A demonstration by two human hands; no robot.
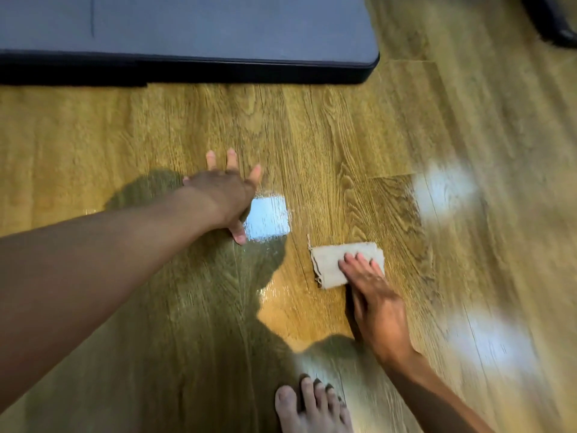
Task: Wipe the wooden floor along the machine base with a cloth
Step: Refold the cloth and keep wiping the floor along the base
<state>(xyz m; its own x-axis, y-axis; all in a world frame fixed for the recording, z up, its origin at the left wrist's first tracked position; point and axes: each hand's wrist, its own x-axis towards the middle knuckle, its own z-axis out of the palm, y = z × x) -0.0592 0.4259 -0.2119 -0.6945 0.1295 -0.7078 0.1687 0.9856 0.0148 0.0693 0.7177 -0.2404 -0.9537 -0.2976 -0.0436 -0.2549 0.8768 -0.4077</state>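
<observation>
A folded beige cloth lies flat on the wooden floor. My right hand presses on its right part with the fingers laid flat over it. My left hand rests on the floor to the left of the cloth, fingers spread, holding nothing. The dark grey machine base with its black edge runs along the top of the view, well beyond both hands.
A bare foot stands at the bottom edge, below the cloth. A dark object sits in the top right corner. Bright light reflections shine on the glossy floor near the left hand and at the right.
</observation>
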